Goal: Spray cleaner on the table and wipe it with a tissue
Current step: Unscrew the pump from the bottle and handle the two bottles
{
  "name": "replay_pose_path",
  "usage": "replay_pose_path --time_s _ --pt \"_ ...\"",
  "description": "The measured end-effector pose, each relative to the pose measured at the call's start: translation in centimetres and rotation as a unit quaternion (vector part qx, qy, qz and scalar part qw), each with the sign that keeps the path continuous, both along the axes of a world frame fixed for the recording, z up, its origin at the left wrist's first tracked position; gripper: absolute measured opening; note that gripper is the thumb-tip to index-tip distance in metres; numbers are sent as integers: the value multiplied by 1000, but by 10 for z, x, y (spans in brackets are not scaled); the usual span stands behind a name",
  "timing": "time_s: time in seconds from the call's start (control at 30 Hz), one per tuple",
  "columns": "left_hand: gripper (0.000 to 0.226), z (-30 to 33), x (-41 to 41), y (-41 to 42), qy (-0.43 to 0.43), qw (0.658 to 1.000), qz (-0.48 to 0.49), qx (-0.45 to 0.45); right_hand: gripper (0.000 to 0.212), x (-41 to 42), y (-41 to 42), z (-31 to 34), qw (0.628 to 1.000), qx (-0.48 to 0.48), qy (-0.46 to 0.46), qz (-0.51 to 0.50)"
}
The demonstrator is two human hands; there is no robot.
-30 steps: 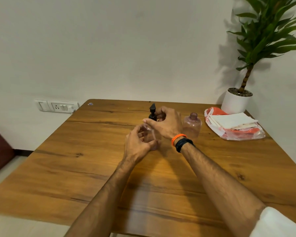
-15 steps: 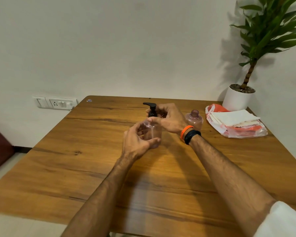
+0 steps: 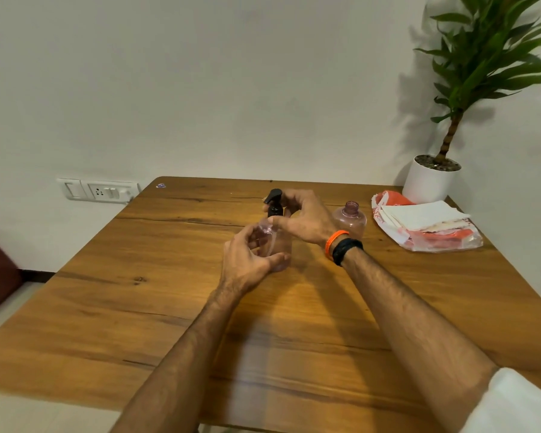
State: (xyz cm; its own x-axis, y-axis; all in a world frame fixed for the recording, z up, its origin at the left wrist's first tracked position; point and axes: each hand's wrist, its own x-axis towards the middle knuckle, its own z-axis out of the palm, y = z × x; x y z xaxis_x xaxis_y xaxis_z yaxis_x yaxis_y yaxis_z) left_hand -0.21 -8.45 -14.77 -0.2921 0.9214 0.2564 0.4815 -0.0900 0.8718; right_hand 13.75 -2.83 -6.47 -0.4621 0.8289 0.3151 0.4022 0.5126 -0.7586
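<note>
A clear pinkish spray bottle [image 3: 280, 242] with a black spray head [image 3: 275, 201] stands upright in the middle of the wooden table [image 3: 138, 307]. My left hand [image 3: 247, 260] wraps around the bottle's body from the left. My right hand [image 3: 303, 217] pinches the black spray head at the bottle's neck from the right. A stack of white tissues [image 3: 419, 215] lies on a red and clear plastic packet [image 3: 441, 242] at the table's back right.
A second pinkish bottle [image 3: 352, 218] without a cap stands just right of my right wrist. A white pot [image 3: 428, 185] with a tall green plant sits in the back right corner. A wall socket panel [image 3: 99, 191] is left of the table.
The black spray head has turned under my right fingers, its nozzle swinging to point left. Both hands stay on the bottle in about the same place.
</note>
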Motion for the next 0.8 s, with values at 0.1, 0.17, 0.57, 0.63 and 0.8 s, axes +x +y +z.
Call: replay_pose_path --time_s 0.1,0.17,0.57,0.63,0.8 --pt "70 -3 1 0 5 1000 1 5 38 -5 -2 -8 999 26 -10 -45" --pt "70 -5 0 0 0 1000 3 6 36 -7 -2 -13 998 21 16 -64" --pt "78 -10 -1 2 -16 1000 9 1 39 -7 -2 -15 995 11 62 -72" --pt "80 -12 -2 3 -14 1000 18 -3 36 -4 -1 -13 995 -6 84 -44" --pt "75 -10 -1 3 -8 1000 10 -3 46 -3 -2 -9 998 -8 49 -41"
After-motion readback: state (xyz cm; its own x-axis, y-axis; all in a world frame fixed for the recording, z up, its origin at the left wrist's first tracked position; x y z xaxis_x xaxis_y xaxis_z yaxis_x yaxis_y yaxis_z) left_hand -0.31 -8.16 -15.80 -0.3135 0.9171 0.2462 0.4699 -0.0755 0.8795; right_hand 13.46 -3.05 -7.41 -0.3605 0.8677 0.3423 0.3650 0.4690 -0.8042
